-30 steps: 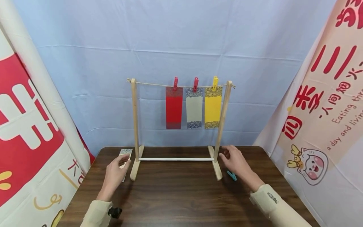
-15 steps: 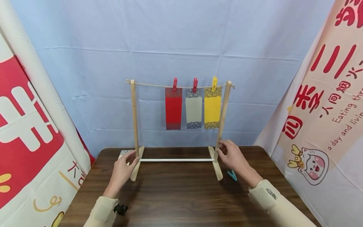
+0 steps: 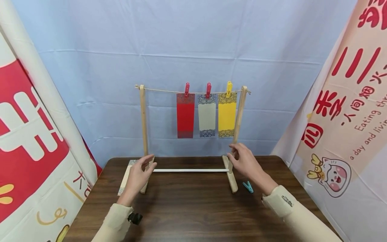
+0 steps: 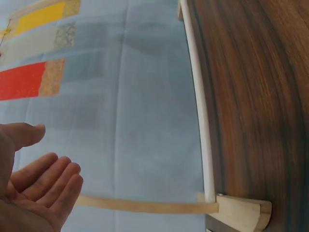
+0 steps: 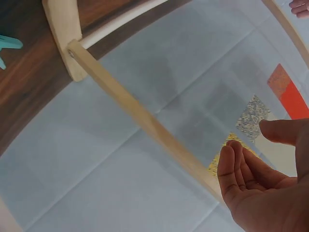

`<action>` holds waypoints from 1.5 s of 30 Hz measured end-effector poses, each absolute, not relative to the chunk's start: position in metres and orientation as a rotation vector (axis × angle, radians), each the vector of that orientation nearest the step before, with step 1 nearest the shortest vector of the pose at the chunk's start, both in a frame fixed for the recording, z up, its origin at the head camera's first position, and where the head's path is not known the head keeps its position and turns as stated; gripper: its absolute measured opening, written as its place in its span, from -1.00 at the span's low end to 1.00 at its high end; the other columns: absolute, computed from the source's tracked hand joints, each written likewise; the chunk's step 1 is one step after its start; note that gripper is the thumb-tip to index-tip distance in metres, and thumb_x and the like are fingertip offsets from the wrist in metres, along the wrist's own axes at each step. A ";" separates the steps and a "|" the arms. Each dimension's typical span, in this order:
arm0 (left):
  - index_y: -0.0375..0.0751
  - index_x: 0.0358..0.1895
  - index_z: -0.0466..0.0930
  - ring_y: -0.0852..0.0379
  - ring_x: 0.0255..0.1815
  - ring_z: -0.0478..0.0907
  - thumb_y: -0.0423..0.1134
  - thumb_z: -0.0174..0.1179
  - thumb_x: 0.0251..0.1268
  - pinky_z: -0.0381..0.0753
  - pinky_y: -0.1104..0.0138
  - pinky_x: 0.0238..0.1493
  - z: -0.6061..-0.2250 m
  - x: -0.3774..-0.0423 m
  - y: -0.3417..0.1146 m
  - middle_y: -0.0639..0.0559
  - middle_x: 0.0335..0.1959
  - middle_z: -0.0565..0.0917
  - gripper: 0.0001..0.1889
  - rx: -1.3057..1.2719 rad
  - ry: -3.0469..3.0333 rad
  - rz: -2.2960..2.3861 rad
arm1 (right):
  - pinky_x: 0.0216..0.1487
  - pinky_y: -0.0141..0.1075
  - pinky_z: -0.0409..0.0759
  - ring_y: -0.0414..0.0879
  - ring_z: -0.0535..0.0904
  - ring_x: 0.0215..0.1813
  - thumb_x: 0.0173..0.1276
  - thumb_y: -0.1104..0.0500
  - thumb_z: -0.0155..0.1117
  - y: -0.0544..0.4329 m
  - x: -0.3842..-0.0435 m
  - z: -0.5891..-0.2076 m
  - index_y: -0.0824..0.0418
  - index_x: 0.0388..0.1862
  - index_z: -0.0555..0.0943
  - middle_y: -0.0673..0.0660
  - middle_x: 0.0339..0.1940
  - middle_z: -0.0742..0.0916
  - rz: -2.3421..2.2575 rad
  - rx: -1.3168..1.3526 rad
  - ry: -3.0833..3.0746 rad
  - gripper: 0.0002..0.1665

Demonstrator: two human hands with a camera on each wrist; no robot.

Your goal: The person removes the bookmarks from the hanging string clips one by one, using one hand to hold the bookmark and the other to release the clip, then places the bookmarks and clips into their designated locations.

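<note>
My left hand (image 3: 139, 176) hovers by the left foot of a wooden rack (image 3: 143, 117), fingers loosely bent, holding nothing. Beside it, partly covered by that hand, a pale patterned paper strip (image 3: 124, 183) lies on the table. My right hand (image 3: 245, 161) is raised by the right post, its thumb and fingers apart with nothing between them. From the rack's string (image 3: 163, 90) hang a red strip (image 3: 185, 117), a grey-white strip (image 3: 207, 116) and a yellow strip (image 3: 227, 116). Two red clothespins (image 3: 187, 90) and one yellow clothespin (image 3: 229, 88) fasten them.
A teal clothespin (image 3: 248, 187) lies on the brown table (image 3: 193, 211), right of the rack's right foot. Low between the posts runs a white rod (image 3: 190, 170). Behind stands a pale blue cloth (image 3: 193, 33), with printed banners at both sides.
My left hand has moved right, from over the pale strip to the rack's left foot, uncovering more of the strip. My right hand has risen and shifted slightly left. The hanging strips look unchanged.
</note>
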State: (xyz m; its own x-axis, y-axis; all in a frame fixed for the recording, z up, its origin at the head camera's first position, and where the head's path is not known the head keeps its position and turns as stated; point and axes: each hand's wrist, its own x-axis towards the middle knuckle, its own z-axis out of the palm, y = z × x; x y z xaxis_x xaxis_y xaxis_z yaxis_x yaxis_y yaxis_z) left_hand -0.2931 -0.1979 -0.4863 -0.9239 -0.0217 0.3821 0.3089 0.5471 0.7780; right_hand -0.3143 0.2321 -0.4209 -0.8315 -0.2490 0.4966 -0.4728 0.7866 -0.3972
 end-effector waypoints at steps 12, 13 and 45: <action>-0.20 0.42 0.60 -0.22 0.40 0.60 -0.17 0.37 0.55 0.56 -0.03 0.44 -0.479 -0.302 -0.183 -0.18 0.38 0.67 -0.52 -0.300 -2.402 -1.325 | -0.09 -0.02 0.67 0.04 0.62 -0.13 0.54 0.24 0.41 0.220 -0.317 -0.404 0.42 0.32 0.64 0.21 -0.13 0.70 0.690 0.590 -2.540 -0.54; -0.21 0.42 0.60 -0.21 0.40 0.61 -0.17 0.38 0.55 0.56 -0.02 0.44 -0.478 -0.303 -0.182 -0.18 0.38 0.67 -0.52 -0.301 -2.400 -1.322 | -0.08 -0.02 0.68 0.05 0.63 -0.12 0.54 0.24 0.42 0.218 -0.317 -0.402 0.41 0.32 0.64 0.21 -0.12 0.70 0.690 0.594 -2.539 -0.54; -0.14 0.38 0.64 -0.14 0.37 0.64 -0.21 0.39 0.54 0.60 0.05 0.40 -0.459 -0.325 -0.150 -0.11 0.34 0.70 -0.57 -0.362 -2.322 -1.382 | 0.16 0.10 0.69 0.17 0.64 0.09 0.53 0.25 0.44 0.173 -0.327 -0.346 0.42 0.36 0.60 0.36 0.13 0.72 0.751 0.825 -2.374 -0.50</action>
